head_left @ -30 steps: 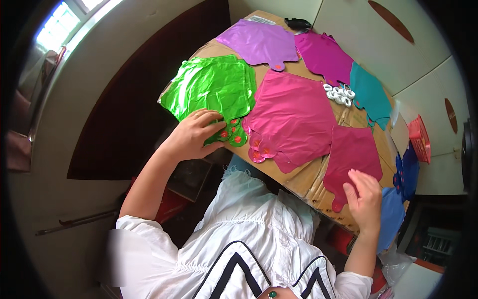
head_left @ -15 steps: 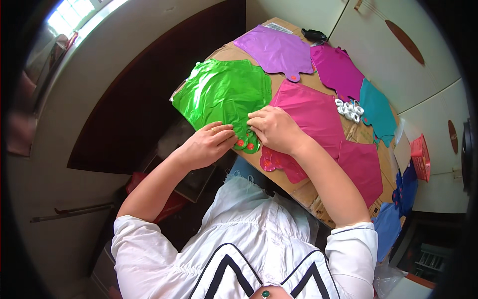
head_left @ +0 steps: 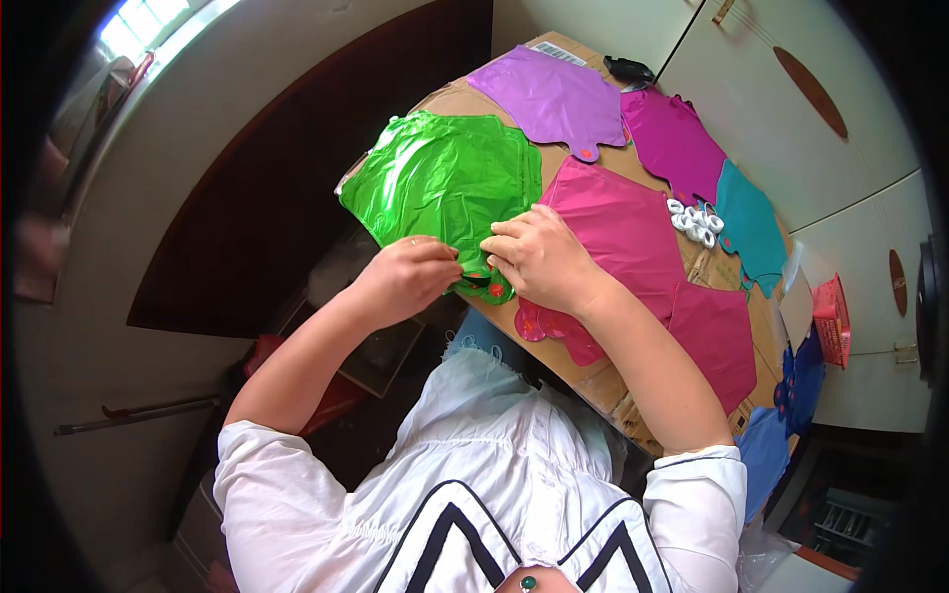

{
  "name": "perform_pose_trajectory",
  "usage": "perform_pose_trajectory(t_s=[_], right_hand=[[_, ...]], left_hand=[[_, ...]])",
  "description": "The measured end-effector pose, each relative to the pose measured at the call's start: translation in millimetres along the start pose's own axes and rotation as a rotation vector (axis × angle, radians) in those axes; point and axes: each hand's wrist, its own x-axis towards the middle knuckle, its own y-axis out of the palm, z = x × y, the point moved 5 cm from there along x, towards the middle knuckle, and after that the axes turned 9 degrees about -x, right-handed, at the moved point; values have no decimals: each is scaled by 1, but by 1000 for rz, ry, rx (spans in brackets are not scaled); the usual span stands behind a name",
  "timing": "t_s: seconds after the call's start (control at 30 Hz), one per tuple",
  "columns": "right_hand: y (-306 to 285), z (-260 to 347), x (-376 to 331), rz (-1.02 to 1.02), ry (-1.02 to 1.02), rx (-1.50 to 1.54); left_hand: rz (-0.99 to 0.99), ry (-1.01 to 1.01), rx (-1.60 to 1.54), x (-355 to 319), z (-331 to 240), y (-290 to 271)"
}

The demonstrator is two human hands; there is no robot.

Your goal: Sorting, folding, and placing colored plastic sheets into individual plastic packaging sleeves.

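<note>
Shiny green foil balloons (head_left: 450,173), flat and crinkled, lie on cardboard; their rounded necks with red dots point toward me. My left hand (head_left: 410,280) is closed in a pinch at the left side of these necks, partly covering them. With bent fingers, my right hand (head_left: 539,257) grips the neck area from the right, its fingertips at the foil edge. Just beyond and beneath that wrist spread deep pink balloons (head_left: 613,212), their dotted necks (head_left: 539,321) near the cardboard's front edge.
The cardboard (head_left: 583,374) also carries a lilac balloon (head_left: 549,99), a magenta one (head_left: 672,143), a teal one (head_left: 746,222) and blue ones (head_left: 806,381). White coiled rings (head_left: 696,222) sit in a small pile. A red basket (head_left: 832,321) stands at right, beside pale cabinets (head_left: 840,178).
My left hand has lifted slightly and curled its fingers tighter, folding the left green neck upward. My right hand has shifted slightly left.
</note>
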Motion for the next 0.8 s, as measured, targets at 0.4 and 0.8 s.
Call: perform_pose_trajectory(t_s=[0.4,0.8], right_hand=[[13,-9,13,74,320,474],[46,-44,32,201,620,795]], left_hand=[[64,-822,-472,26,29,-7],[-65,102,357,9,-23,14]])
